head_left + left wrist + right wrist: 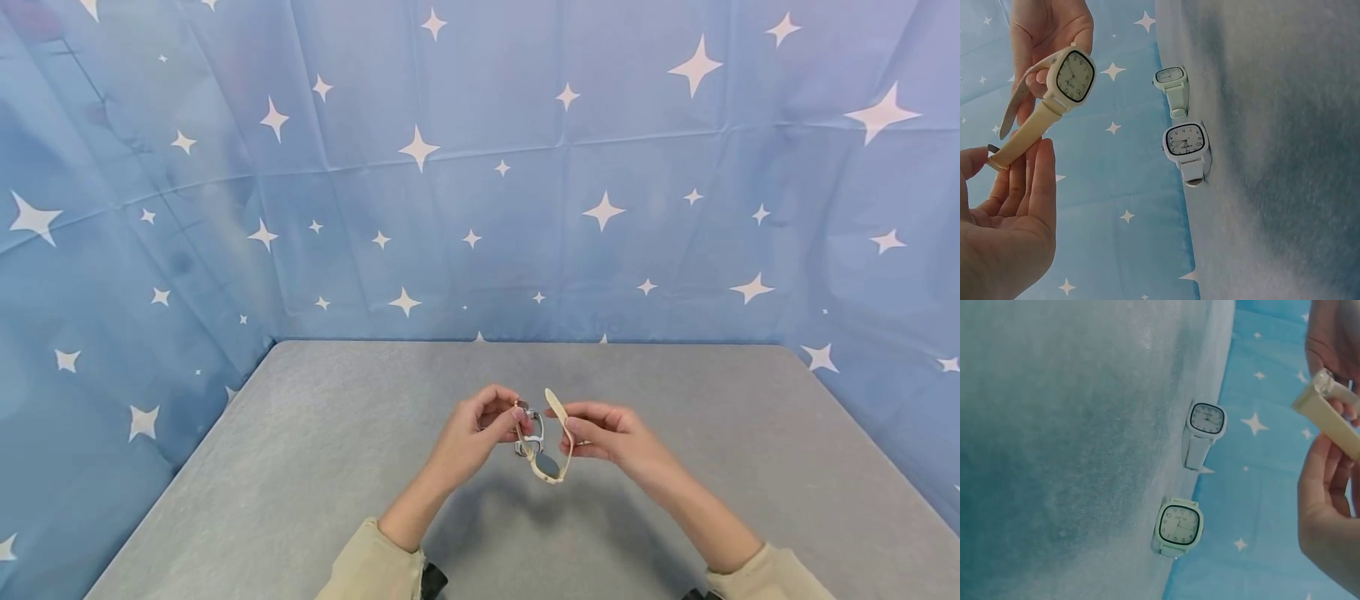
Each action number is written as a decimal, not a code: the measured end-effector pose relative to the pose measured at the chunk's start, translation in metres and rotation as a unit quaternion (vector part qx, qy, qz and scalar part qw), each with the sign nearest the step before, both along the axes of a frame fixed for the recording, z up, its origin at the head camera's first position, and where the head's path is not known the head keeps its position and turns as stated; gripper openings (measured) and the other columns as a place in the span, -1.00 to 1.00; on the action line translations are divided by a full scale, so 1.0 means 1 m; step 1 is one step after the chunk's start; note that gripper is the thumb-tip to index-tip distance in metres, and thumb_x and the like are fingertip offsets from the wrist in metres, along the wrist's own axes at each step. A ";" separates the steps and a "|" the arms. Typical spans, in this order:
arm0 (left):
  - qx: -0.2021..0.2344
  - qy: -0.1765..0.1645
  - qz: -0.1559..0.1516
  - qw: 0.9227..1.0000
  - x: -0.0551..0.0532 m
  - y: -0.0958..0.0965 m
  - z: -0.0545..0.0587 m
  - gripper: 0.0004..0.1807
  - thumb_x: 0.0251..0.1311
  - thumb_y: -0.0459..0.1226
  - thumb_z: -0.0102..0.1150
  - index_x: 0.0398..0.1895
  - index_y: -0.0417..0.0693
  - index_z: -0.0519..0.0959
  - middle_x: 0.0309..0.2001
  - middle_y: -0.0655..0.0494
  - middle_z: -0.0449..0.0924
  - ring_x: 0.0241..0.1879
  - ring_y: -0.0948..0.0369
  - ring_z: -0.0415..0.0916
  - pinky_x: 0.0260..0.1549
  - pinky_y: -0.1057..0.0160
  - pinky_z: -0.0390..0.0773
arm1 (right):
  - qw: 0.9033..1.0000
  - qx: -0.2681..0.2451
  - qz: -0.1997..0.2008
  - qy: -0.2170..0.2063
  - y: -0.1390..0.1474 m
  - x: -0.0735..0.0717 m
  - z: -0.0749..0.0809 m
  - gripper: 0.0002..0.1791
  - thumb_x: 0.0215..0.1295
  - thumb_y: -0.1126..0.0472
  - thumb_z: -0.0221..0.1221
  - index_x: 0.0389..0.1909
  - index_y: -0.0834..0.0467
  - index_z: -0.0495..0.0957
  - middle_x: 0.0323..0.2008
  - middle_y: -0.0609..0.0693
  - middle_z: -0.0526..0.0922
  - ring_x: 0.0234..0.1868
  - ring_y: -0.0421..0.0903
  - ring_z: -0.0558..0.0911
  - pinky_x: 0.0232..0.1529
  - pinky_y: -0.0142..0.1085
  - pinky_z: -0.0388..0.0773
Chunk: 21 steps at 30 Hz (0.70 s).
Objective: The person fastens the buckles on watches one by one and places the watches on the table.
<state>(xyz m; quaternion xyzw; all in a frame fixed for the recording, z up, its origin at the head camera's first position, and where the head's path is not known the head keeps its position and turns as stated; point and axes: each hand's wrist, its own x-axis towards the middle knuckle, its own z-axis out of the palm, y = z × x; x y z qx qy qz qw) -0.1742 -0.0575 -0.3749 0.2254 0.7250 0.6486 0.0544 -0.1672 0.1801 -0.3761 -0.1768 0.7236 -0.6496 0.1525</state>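
A cream wristwatch (1075,76) with a squarish face is held up off the table, its strap undone and its two ends apart. My left hand (467,437) pinches the strap end with the buckle between thumb and fingers. My right hand (613,433) grips the other strap half (557,406), the thumb on its near side. In the head view the watch hangs face-low between both hands. Behind it on the table stand a white watch (1185,140) and a pale green watch (1179,525), both mostly covered in the head view by the hands and the cream watch.
A grey table (315,467) spreads under both arms. A blue cloth (495,208) with white stars hangs behind it and along the sides. Black straps (432,581) show at the sleeve cuffs.
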 end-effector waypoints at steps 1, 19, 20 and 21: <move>0.004 0.001 -0.001 1.000 0.000 0.000 -0.001 -0.76 0.44 -0.32 0.03 0.00 -0.36 0.50 -0.13 -0.37 0.64 -0.21 0.26 0.66 -0.11 0.27 0.71 | 1.000 0.002 0.001 0.003 0.000 0.000 0.000 -0.54 0.49 0.13 0.10 0.24 0.36 0.46 -0.21 -0.17 0.69 -0.17 -0.16 0.72 0.01 -0.28 0.67; 0.010 0.033 -0.005 0.999 0.001 0.005 -0.004 -0.75 0.40 -0.31 0.12 0.02 -0.31 0.57 -0.10 -0.33 0.62 -0.14 -0.19 0.68 -0.12 0.32 0.70 | 0.998 0.049 0.037 0.020 -0.001 0.004 0.003 -0.55 0.52 0.13 0.06 0.19 0.40 0.49 -0.26 -0.16 0.62 -0.22 -0.22 0.61 0.04 -0.38 0.61; 0.009 0.035 -0.005 0.999 0.001 0.005 -0.004 -0.75 0.39 -0.31 0.13 0.01 -0.30 0.57 -0.10 -0.32 0.62 -0.15 -0.15 0.69 -0.13 0.32 0.70 | 0.998 0.050 0.038 0.020 -0.002 0.004 0.003 -0.56 0.52 0.13 0.05 0.19 0.39 0.49 -0.25 -0.17 0.63 -0.21 -0.22 0.61 0.04 -0.39 0.60; 0.010 0.036 -0.006 0.999 0.001 0.006 -0.004 -0.75 0.39 -0.31 0.14 0.01 -0.30 0.58 -0.10 -0.32 0.63 -0.15 -0.12 0.69 -0.13 0.33 0.70 | 0.998 0.050 0.040 0.022 -0.002 0.004 0.003 -0.56 0.53 0.13 0.04 0.18 0.39 0.49 -0.24 -0.17 0.62 -0.21 -0.21 0.60 0.05 -0.38 0.60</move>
